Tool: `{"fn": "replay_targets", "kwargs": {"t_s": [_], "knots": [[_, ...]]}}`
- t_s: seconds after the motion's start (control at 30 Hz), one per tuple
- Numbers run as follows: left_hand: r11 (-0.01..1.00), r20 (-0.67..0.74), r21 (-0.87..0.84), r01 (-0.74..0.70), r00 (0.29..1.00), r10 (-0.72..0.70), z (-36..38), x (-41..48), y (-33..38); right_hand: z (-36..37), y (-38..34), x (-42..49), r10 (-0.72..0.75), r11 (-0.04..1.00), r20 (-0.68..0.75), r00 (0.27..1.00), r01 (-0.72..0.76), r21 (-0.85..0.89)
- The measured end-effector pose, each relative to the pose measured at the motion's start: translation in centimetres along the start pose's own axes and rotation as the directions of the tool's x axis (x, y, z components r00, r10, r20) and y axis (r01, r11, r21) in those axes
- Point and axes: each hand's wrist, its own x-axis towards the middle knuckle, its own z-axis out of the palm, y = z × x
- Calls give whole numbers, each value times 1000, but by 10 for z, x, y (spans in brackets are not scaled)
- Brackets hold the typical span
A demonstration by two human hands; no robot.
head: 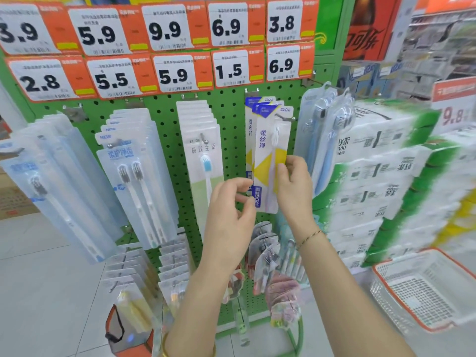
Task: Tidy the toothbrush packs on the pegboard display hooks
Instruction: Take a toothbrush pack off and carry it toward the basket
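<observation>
On the green perforated pegboard, the clear blister packs with single white toothbrushes hang splayed at the far left. Next come the twin-brush packs with blue labels, then a neat file of white-and-pale-green card packs.

The left hand has its fingers curled, thumb and forefinger at the lower left edge of the front white, yellow and blue toothbrush pack. I cannot tell whether they actually grip it. That pack hangs on its metal hook, a little skewed in front of its fellows. The right hand pinches its right edge.

The step in hand looks like squaring this row. Next, the pack likely needs turning straight and sliding back against the others.

Further right hang the blue-brush blister packs.
</observation>
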Motion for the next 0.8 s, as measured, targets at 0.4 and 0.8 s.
{"fn": "replay_targets", "kwargs": {"t_s": [0.4,0.8], "knots": [[999,-54,-31,28,998,-30,6,1,0,-16,1,-10,-22,972,60,998,7,235],[989,-133,-148,27,990,-47,31,-5,17,-39,3,-30,-103,918,132,986,43,395]]}}
